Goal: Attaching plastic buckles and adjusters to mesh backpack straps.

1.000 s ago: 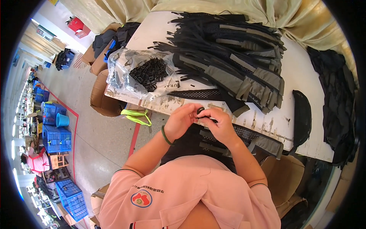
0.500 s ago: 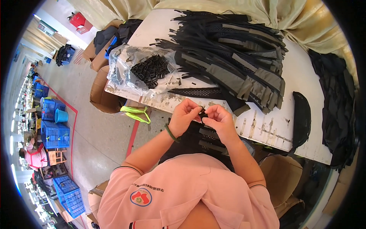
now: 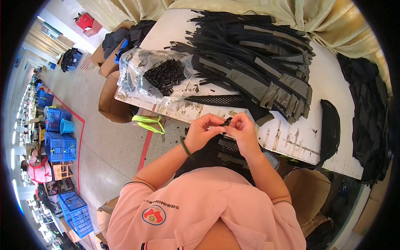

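Just in front of the table's near edge, my left hand [image 3: 203, 132] and my right hand [image 3: 243, 133] meet with fingertips pinched together. Between them is a small black piece [image 3: 227, 122], which looks like a plastic buckle on a strap end; the fingers cover most of it. On the table to the left lies a clear plastic bag [image 3: 132, 74], open, with a heap of black plastic buckles [image 3: 164, 77] inside. Black mesh and grey straps [image 3: 258, 66] are spread in a thick pile beyond my hands. More black strap pieces [image 3: 227, 156] hang below my hands, against my lap.
The white table [image 3: 291, 139] has a worn near edge. A black curved pad [image 3: 329, 129] and black fabric [image 3: 364, 112] lie to the right. Cardboard boxes [image 3: 110, 100] stand beside and under the table. Neon-yellow straps [image 3: 149, 123] hang at the left edge. Blue crates [image 3: 61, 146] line the aisle.
The fingers of my left hand have shifted over the small black piece, and it has turned and moved up slightly. My right hand stays pinched close beside it.
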### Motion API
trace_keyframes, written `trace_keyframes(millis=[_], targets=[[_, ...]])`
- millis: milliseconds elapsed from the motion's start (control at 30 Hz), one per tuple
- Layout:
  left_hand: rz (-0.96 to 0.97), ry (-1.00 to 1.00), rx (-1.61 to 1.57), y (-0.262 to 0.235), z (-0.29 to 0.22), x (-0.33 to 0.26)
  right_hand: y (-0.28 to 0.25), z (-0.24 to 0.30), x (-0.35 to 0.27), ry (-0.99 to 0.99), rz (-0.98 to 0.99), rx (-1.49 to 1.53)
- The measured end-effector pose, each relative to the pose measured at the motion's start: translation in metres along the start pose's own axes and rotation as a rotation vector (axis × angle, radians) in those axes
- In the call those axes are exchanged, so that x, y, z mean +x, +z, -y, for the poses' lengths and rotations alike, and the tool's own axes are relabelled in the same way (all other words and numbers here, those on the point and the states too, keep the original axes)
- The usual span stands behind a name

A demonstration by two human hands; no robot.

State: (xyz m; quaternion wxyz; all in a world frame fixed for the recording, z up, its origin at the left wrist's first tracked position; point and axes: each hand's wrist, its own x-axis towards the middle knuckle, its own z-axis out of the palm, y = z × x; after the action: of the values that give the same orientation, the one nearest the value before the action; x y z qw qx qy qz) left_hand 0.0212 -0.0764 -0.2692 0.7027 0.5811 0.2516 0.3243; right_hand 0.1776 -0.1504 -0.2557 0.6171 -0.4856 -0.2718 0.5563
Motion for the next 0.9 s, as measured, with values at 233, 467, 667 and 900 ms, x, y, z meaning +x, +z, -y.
trace_keyframes(millis=[233,467,667,900], targets=[[0.064,0.170,-0.050,0.003,0.009,-0.005,0.006,0.021,-0.003,0.140,0.028,0.145],[0.181,0.090,0.243,-0.009,0.010,-0.021,-0.003,0.011,0.008,-0.068,0.157,-0.559],[-0.098,-0.273,-0.267,-0.041,0.018,-0.062,-0.016,0.044,0.046,-0.730,-0.156,-1.273],[-0.577,0.049,1.089,-0.092,0.041,-0.075,-0.061,0.068,0.084,-0.699,-0.387,-1.794]])
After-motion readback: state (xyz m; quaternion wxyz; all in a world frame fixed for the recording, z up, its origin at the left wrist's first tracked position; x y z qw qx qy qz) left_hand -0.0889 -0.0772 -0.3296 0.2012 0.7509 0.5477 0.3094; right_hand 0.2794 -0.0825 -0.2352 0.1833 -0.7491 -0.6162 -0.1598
